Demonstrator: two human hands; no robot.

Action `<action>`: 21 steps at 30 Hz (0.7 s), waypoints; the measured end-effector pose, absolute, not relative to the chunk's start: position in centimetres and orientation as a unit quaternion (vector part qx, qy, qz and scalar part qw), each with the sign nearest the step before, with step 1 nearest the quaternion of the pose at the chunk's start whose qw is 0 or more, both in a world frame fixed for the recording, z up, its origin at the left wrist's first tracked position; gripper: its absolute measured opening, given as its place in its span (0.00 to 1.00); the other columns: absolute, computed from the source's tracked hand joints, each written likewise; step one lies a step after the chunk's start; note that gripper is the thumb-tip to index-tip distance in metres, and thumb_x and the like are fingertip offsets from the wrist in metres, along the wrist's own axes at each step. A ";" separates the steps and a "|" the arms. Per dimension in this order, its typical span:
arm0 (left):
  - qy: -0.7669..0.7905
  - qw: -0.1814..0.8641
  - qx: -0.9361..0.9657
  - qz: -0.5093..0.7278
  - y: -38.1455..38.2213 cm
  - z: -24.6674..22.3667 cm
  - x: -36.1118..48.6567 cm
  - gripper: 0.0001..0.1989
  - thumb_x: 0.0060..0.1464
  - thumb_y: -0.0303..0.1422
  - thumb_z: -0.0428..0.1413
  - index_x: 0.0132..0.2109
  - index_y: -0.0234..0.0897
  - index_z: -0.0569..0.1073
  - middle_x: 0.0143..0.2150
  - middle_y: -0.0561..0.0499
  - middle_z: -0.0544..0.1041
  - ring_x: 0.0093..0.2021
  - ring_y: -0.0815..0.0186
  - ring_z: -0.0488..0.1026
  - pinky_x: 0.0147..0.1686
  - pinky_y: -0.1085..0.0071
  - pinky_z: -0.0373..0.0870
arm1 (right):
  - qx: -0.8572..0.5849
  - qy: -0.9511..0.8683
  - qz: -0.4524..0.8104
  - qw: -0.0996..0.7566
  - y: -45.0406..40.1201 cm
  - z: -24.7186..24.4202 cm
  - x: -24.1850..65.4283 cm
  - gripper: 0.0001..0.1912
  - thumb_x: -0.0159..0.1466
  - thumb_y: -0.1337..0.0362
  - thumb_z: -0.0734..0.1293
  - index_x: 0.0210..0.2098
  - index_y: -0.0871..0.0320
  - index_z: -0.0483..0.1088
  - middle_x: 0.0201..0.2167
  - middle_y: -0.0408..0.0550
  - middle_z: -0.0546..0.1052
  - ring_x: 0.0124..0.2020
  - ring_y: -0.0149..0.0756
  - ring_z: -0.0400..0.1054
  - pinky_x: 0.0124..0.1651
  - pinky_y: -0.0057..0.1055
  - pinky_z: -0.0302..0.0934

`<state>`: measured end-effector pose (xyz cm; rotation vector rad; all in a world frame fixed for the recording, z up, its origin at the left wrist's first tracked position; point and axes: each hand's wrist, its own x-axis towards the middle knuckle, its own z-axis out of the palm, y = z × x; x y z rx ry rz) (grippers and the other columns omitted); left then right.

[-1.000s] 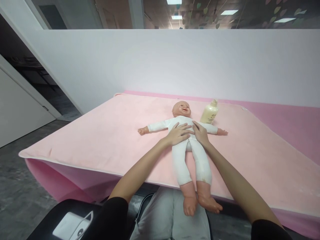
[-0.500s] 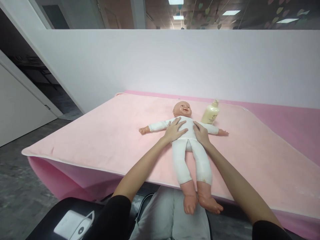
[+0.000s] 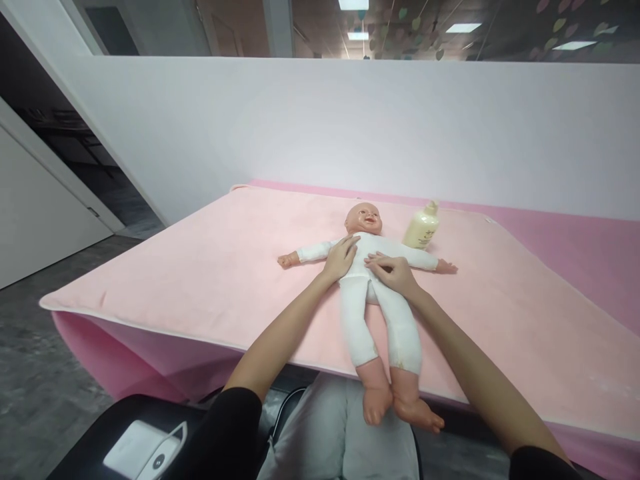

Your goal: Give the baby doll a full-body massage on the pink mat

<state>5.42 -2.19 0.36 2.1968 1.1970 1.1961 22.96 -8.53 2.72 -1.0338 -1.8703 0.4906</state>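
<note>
A baby doll (image 3: pixel 361 260) in a white cloth body lies on its back, its arms spread and its feet hanging past the table's near edge. My left hand (image 3: pixel 342 259) rests along the doll's side, on the left of its chest, fingers stretched out toward its shoulder. Across the lower belly lies my right hand (image 3: pixel 393 271), its fingers extended to the left and touching the cloth. Neither hand grasps anything. Beside the doll's arm on the right, a pale yellow pump bottle (image 3: pixel 423 227) leans at a tilt.
A light pink blanket (image 3: pixel 190 267) covers the table, with a darker pink cloth (image 3: pixel 565 247) under it. Behind stands a white partition (image 3: pixel 350 127). On a black seat at lower left sits a white power bank (image 3: pixel 140 450) with a looped strap.
My right hand has slid left from the doll's side onto its belly. My left hand has shifted outward to the side of the chest. The doll's legs have moved slightly left.
</note>
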 end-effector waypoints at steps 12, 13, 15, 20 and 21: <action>0.439 0.202 0.750 0.452 -2.0 -0.1 5.4 0.25 0.55 0.21 0.42 0.56 0.37 0.71 0.60 0.47 0.72 0.61 0.64 0.67 0.65 0.59 0.61 | -0.416 -0.827 0.216 0.309 -8.6 3.4 22.5 0.17 0.66 0.56 0.60 0.47 0.50 0.76 0.55 0.45 0.74 0.64 0.43 0.60 0.71 0.56 0.29; 0.439 0.204 0.750 0.452 -2.0 0.0 5.4 0.25 0.56 0.21 0.42 0.56 0.36 0.71 0.60 0.47 0.72 0.62 0.64 0.67 0.64 0.59 0.61 | -0.427 -0.828 0.206 0.301 -8.4 3.2 22.6 0.17 0.66 0.55 0.60 0.49 0.49 0.75 0.58 0.45 0.72 0.66 0.43 0.57 0.70 0.56 0.28; 0.440 0.205 0.750 0.450 -2.2 0.1 5.5 0.24 0.57 0.21 0.42 0.56 0.34 0.71 0.60 0.45 0.72 0.62 0.65 0.67 0.64 0.61 0.61 | -0.454 -0.822 0.186 0.289 -8.0 3.0 22.7 0.19 0.67 0.54 0.59 0.52 0.49 0.74 0.62 0.45 0.68 0.68 0.42 0.51 0.70 0.56 0.27; 0.444 0.182 0.766 0.427 -2.8 0.6 5.6 0.23 0.57 0.21 0.43 0.56 0.32 0.72 0.60 0.44 0.71 0.63 0.63 0.65 0.65 0.61 0.60 | -0.515 -0.794 0.148 0.288 -7.1 2.4 23.2 0.22 0.68 0.53 0.57 0.57 0.49 0.69 0.67 0.47 0.59 0.70 0.44 0.46 0.69 0.57 0.29; 0.443 0.176 0.771 0.423 -3.0 0.7 5.6 0.23 0.57 0.21 0.43 0.55 0.33 0.72 0.61 0.44 0.71 0.63 0.63 0.65 0.65 0.61 0.60 | -0.525 -0.786 0.143 0.293 -6.9 2.2 23.4 0.22 0.67 0.52 0.57 0.58 0.48 0.68 0.67 0.47 0.58 0.70 0.44 0.46 0.69 0.58 0.30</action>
